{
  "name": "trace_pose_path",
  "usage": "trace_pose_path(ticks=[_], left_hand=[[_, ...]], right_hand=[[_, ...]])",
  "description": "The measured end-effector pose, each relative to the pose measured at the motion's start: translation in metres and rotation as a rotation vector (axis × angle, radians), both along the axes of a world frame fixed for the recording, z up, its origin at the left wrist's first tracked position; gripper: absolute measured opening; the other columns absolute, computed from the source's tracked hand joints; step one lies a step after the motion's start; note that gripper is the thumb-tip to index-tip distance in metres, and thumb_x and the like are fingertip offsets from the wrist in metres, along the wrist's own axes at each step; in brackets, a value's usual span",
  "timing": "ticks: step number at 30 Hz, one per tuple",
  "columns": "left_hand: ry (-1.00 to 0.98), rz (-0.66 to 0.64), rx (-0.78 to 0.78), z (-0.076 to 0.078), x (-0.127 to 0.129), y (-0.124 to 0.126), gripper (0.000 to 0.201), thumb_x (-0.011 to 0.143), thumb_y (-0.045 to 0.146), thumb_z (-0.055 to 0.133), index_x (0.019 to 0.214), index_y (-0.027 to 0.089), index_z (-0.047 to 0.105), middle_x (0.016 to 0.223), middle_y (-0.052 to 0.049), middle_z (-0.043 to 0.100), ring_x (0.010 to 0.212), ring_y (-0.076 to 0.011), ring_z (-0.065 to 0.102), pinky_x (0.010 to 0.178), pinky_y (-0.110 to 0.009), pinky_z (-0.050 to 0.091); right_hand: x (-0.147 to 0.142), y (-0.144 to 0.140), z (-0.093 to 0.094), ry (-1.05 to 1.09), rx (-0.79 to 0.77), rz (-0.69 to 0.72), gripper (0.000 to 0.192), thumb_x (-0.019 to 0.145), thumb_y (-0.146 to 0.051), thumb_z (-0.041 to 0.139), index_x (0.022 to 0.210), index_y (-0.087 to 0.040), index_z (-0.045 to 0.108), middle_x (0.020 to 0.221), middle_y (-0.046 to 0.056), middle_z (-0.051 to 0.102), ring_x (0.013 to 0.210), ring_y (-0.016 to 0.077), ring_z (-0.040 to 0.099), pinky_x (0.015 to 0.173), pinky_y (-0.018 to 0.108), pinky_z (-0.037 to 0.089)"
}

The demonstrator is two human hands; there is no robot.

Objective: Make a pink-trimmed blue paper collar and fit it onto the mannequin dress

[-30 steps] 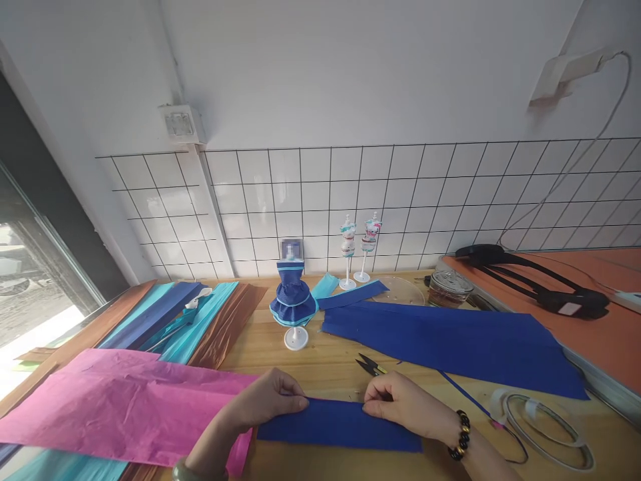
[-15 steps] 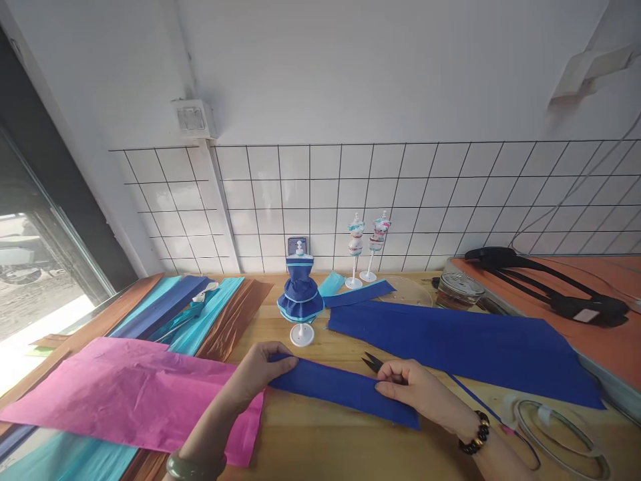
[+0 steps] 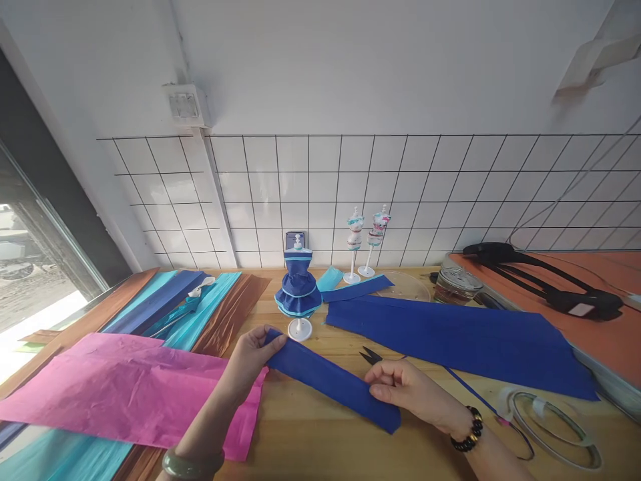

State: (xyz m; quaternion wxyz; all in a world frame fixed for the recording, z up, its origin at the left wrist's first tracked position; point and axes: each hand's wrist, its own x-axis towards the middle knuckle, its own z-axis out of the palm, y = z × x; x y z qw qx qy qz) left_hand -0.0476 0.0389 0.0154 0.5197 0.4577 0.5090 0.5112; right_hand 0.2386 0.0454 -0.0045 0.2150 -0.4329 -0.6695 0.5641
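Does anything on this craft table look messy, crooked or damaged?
Nothing looks damaged or spilled. The blue paper strip lies slanted between the left hand and the right hand, each gripping one end. The pink sheet is creased, and small scissors lie open nearby.

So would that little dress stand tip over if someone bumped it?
Probably yes: the dress stand rises on a thin stem from a small round base, with the paper dress bulking out up top. It looks light, so a nudge from the left hand nearby might topple it.

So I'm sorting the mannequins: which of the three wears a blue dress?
The nearest mini mannequin, by the left hand; the two mannequins behind wear patterned wraps.
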Motion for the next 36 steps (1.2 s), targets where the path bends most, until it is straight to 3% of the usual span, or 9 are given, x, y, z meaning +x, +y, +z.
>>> trace_pose_path(ticks=[3,6,9,12,18,22,28,33,36], left_hand=[[0.021,-0.055,-0.017,-0.001,0.002,-0.001,0.029,0.064,0.04,0.07,0.071,0.015,0.059,0.063,0.0,0.065,0.053,-0.0116,0.058,0.051,-0.021,0.046],[0.092,-0.072,-0.019,-0.001,0.003,-0.001,0.029,0.066,0.042,0.068,0.07,0.015,0.059,0.057,0.001,0.063,0.043,-0.0091,0.053,0.04,-0.019,0.041],[0.133,-0.009,-0.009,-0.001,0.001,0.0,0.03,0.065,0.042,0.069,0.066,0.014,0.059,0.05,0.003,0.058,0.038,-0.0064,0.046,0.035,-0.017,0.034],[0.015,0.029,0.008,-0.003,0.003,0.001,0.031,0.067,0.043,0.068,0.069,0.013,0.06,0.054,0.002,0.059,0.045,-0.007,0.05,0.041,-0.016,0.037],[-0.356,-0.183,-0.112,-0.011,0.021,-0.005,0.037,0.075,0.043,0.061,0.092,0.01,0.061,0.086,-0.013,0.068,0.08,-0.0225,0.064,0.074,-0.035,0.049],[-0.288,-0.284,-0.143,-0.017,0.035,-0.013,0.032,0.07,0.036,0.068,0.09,0.012,0.061,0.092,-0.012,0.068,0.087,-0.0251,0.063,0.08,-0.039,0.049],[-0.202,-0.38,-0.165,-0.029,0.036,-0.013,0.03,0.072,0.039,0.065,0.085,0.013,0.062,0.085,-0.009,0.069,0.076,-0.0239,0.065,0.07,-0.039,0.051],[-0.23,-0.326,-0.181,-0.024,0.031,-0.011,0.029,0.072,0.034,0.067,0.091,0.012,0.063,0.086,-0.009,0.069,0.08,-0.0232,0.064,0.075,-0.039,0.05],[-0.359,-0.247,-0.208,-0.02,0.031,-0.01,0.035,0.073,0.031,0.066,0.101,0.012,0.06,0.091,-0.011,0.069,0.086,-0.0236,0.064,0.08,-0.039,0.048]], right_hand=[[-0.007,-0.005,-0.003,0.003,-0.044,0.066,0.039,0.068,-0.052,0.063,0.086,-0.017,0.063,0.058,-0.006,0.046,0.054,0.0092,0.038,0.052,0.021,0.03],[-0.011,-0.008,-0.009,-0.025,-0.042,0.096,0.034,0.069,-0.05,0.063,0.073,-0.016,0.063,0.056,-0.006,0.044,0.052,0.0081,0.034,0.049,0.02,0.026],[-0.014,-0.008,-0.012,-0.026,-0.027,0.054,0.033,0.07,-0.048,0.063,0.067,-0.016,0.059,0.054,-0.007,0.042,0.052,0.0078,0.033,0.048,0.02,0.024],[-0.016,-0.008,-0.013,-0.023,-0.011,0.008,0.032,0.072,-0.049,0.061,0.068,-0.017,0.058,0.056,-0.007,0.041,0.053,0.008,0.033,0.05,0.02,0.025],[-0.024,-0.013,-0.009,0.054,-0.092,-0.067,0.036,0.069,-0.053,0.061,0.068,-0.017,0.058,0.059,-0.005,0.048,0.055,0.0091,0.04,0.052,0.02,0.03],[-0.029,-0.018,-0.008,0.084,-0.094,-0.05,0.035,0.071,-0.052,0.06,0.067,-0.017,0.057,0.058,-0.005,0.048,0.054,0.0085,0.04,0.051,0.02,0.029],[-0.032,-0.02,-0.008,-0.02,-0.062,0.015,0.033,0.072,-0.049,0.059,0.069,-0.016,0.06,0.056,-0.005,0.049,0.051,0.008,0.038,0.047,0.02,0.027],[-0.034,-0.021,-0.008,-0.054,-0.092,0.006,0.028,0.071,-0.044,0.06,0.067,-0.017,0.058,0.05,-0.006,0.046,0.045,0.0069,0.037,0.043,0.02,0.024],[-0.035,-0.021,-0.009,-0.066,-0.107,0.029,0.023,0.071,-0.04,0.061,0.066,-0.018,0.057,0.047,-0.007,0.047,0.042,0.007,0.038,0.041,0.02,0.024]])
